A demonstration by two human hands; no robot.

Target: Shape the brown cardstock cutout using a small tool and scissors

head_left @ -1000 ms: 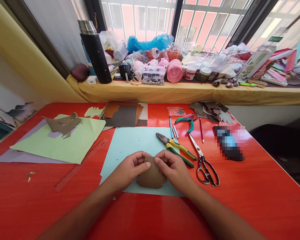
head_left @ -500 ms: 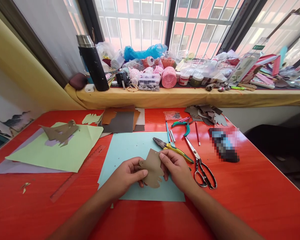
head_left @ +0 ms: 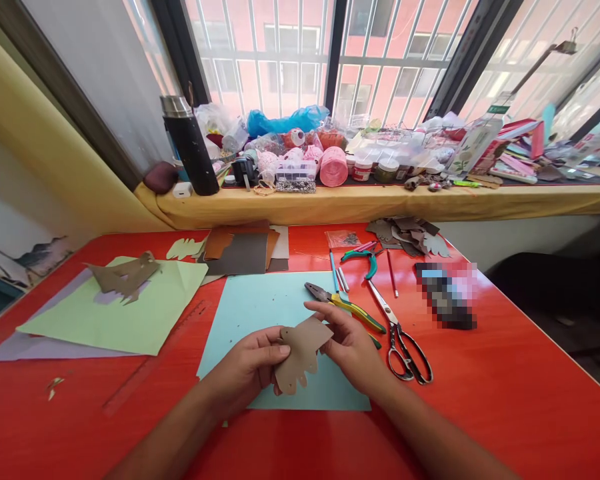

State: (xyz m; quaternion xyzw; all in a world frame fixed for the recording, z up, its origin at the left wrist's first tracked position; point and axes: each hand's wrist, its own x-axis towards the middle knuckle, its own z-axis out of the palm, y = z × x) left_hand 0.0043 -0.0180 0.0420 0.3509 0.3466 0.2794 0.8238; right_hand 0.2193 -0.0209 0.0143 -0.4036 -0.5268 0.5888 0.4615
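Note:
My left hand (head_left: 255, 360) pinches a brown cut-out piece (head_left: 303, 350) of thin sheet, card or leather, between thumb and fingers. The piece has a scalloped lower edge, small holes and a straight-cut upper right corner; I cannot tell whether several layers lie together. Close at its right corner, my right hand (head_left: 353, 340) has its index finger stretched and apart from the thumb. Part of the right fingers is hidden behind the piece. Below both hands lies light blue paper (head_left: 260, 300). Yellow-handled pliers (head_left: 345, 307) and scissors (head_left: 393, 320) rest right of it.
Green paper (head_left: 130, 327) bearing a brown offcut (head_left: 125, 277) lies left, near a clear ruler (head_left: 153, 360). Brown sheets (head_left: 245, 253) and scraps (head_left: 405, 233) sit at the back. Green-handled pliers (head_left: 370, 263), pens and a blurred dark object (head_left: 445, 297) are right. A cluttered sill runs behind.
The brown piece has turned clockwise and sits slightly lower. My right hand has loosened from its upper edge, with the index finger now stretched out. The view has tilted up slightly.

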